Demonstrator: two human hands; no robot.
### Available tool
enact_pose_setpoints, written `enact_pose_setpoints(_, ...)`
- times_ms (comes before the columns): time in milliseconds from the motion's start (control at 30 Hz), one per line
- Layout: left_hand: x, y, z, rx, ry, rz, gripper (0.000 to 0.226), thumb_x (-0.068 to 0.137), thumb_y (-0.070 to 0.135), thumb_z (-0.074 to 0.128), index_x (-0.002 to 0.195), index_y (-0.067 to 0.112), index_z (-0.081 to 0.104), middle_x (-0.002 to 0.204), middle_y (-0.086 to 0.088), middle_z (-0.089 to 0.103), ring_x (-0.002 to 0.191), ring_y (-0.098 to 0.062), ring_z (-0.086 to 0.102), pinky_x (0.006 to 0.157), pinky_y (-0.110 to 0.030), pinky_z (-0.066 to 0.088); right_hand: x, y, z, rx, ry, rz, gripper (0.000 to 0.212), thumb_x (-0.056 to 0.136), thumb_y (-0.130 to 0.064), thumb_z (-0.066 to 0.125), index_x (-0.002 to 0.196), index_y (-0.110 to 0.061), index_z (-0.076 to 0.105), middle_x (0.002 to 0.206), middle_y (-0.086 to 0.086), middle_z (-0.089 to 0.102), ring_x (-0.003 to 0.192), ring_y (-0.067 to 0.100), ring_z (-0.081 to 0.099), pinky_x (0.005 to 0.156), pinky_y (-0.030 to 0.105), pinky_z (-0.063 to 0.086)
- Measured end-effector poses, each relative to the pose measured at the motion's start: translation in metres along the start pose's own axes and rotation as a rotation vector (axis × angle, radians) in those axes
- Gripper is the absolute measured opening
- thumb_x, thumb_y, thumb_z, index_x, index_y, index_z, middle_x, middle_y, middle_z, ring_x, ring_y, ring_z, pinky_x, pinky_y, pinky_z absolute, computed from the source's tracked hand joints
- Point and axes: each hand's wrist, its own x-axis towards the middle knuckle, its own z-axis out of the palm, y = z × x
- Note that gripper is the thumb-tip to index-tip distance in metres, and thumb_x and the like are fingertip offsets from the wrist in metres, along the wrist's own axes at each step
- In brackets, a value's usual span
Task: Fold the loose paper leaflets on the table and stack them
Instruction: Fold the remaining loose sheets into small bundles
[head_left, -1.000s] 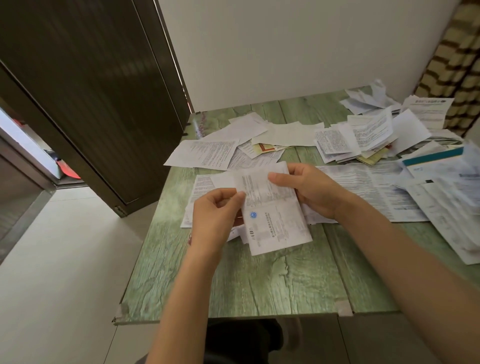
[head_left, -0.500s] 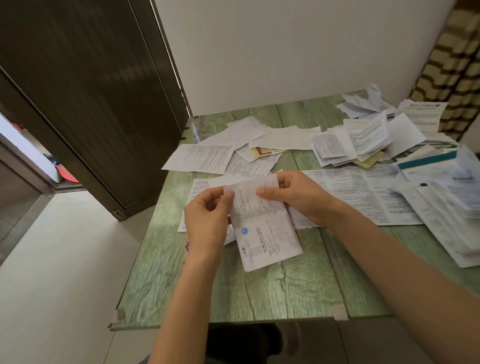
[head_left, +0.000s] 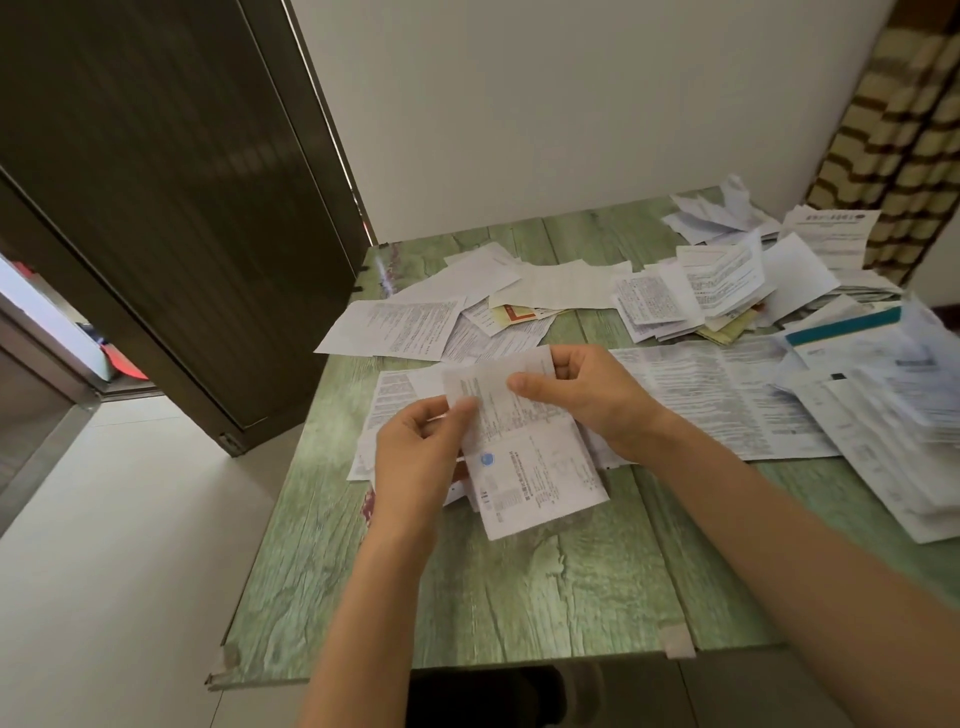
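Head view: creased rectangular leaflet (head_left: 532, 470) pinched by left hand (head_left: 415, 460) and right hand (head_left: 589, 397), over grainy table (head_left: 519, 597).

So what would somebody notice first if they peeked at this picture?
In the middle, the left hand and right hand pinch a white printed paper leaflet with a round blue logo over the green wooden table. Loose white paper leaflets lie scattered behind and to the right. A tall dark brown door stands at left.

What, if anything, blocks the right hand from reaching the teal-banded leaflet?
Likely yes: the teal-banded leaflet lies uncovered on its side, only flat papers between; but the right hand pinches the held leaflet.
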Motion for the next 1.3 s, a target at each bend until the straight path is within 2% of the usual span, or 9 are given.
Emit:
enact_pose_setpoints(133,-0.005,-0.001,0.002,0.092,-0.093,-0.014,0.009,0.090,0.015,0.061,0.083,0.016,0.066,0.066,0.006,0.072,0.061,-0.008,0.069,0.052,-0.021,0.056,0.001,-0.001,-0.001,0.057,0.056,-0.011,0.016,0.085,-0.012,0.066,0.101,-0.010,0.066,0.096,0.008,0.073,0.085,0.018,0.071,0.069,0.028,0.058)
enact_pose_setpoints(367,-0.004,0.002,-0.008,-0.019,0.011,-0.011,0.011,0.091,0.010,0.058,0.085,0.014,0.066,0.071,0.007,0.072,0.063,-0.005,0.068,0.049,-0.017,0.052,-0.001,-0.003,-0.004,-0.060,-0.172,0.155,0.026,0.089,-0.013,0.061,0.114,-0.015,0.063,0.110,0.010,0.070,0.103,0.030,0.066,0.091,0.048,0.052)
enact_pose_setpoints(467,-0.005,0.002,-0.009,-0.021,0.006,-0.051,0.020,0.092,0.002,0.052,0.085,0.014,0.066,0.082,0.002,0.070,0.071,-0.011,0.067,0.048,-0.017,0.050,0.000,-0.004,-0.002,-0.025,-0.136,0.159,0.025,0.093,-0.002,0.051,0.105,-0.019,0.065,0.114,0.012,0.068,0.109,0.035,0.061,0.095,0.049,0.049)
enact_pose_setpoints(567,-0.004,0.000,-0.010,-0.112,0.035,-0.118,0.023,0.093,0.003,0.047,0.087,0.011,0.067,0.084,-0.003,0.071,0.070,-0.015,0.067,0.051,-0.025,0.054,-0.001,-0.002,0.000,-0.072,-0.109,0.114,0.037,0.093,0.006,0.044,0.085,-0.019,0.069,0.100,0.017,0.063,0.094,0.039,0.055,0.078,0.039,0.048)
enact_pose_setpoints(700,-0.007,0.002,-0.005,-0.345,-0.030,-0.256,0.032,0.099,0.036,0.041,0.097,0.012,0.063,0.092,-0.012,0.071,0.076,-0.024,0.068,0.067,-0.038,0.055,0.000,0.001,0.003,-0.158,-0.079,0.043,0.049,0.090,0.009,0.047,0.063,-0.022,0.074,0.093,0.004,0.071,0.101,0.041,0.060,0.085,0.050,0.048)
enact_pose_setpoints(867,-0.010,0.002,0.002,-0.304,-0.120,-0.231,0.018,0.094,0.026,0.054,0.097,0.012,0.065,0.085,-0.004,0.075,0.073,-0.017,0.072,0.051,-0.030,0.058,-0.002,-0.002,0.001,-0.116,-0.112,0.014,0.045,0.087,0.009,0.051,0.064,-0.021,0.075,0.099,0.002,0.073,0.095,0.019,0.064,0.083,0.029,0.053)
enact_pose_setpoints(1067,-0.010,-0.004,0.002,-0.117,0.026,-0.059,0.012,0.094,0.011,0.055,0.095,0.009,0.066,0.086,-0.008,0.072,0.067,-0.017,0.068,0.044,-0.023,0.051,0.002,-0.004,-0.004,0.028,-0.099,0.095,0.032,0.099,-0.011,0.037,0.120,-0.018,0.061,0.113,0.026,0.062,0.093,0.030,0.053,0.082,0.043,0.041)
enact_pose_setpoints(1167,-0.012,-0.003,0.003,-0.091,-0.006,-0.024,0.010,0.093,0.012,0.055,0.092,0.012,0.066,0.087,-0.007,0.071,0.070,-0.014,0.068,0.045,-0.022,0.051,0.000,-0.004,-0.006,-0.073,-0.128,0.095,0.023,0.095,-0.026,0.051,0.109,-0.016,0.066,0.099,0.009,0.066,0.089,0.022,0.060,0.080,0.035,0.047)
enact_pose_setpoints(1301,-0.016,-0.001,0.008,-0.017,-0.054,0.016,0.014,0.092,0.019,0.057,0.082,0.013,0.064,0.078,-0.005,0.065,0.057,-0.005,0.064,0.041,-0.020,0.048,-0.002,-0.003,-0.001,-0.171,-0.144,0.039,0.004,0.086,-0.014,0.065,0.085,-0.013,0.069,0.085,0.003,0.066,0.082,0.014,0.061,0.072,0.025,0.048)
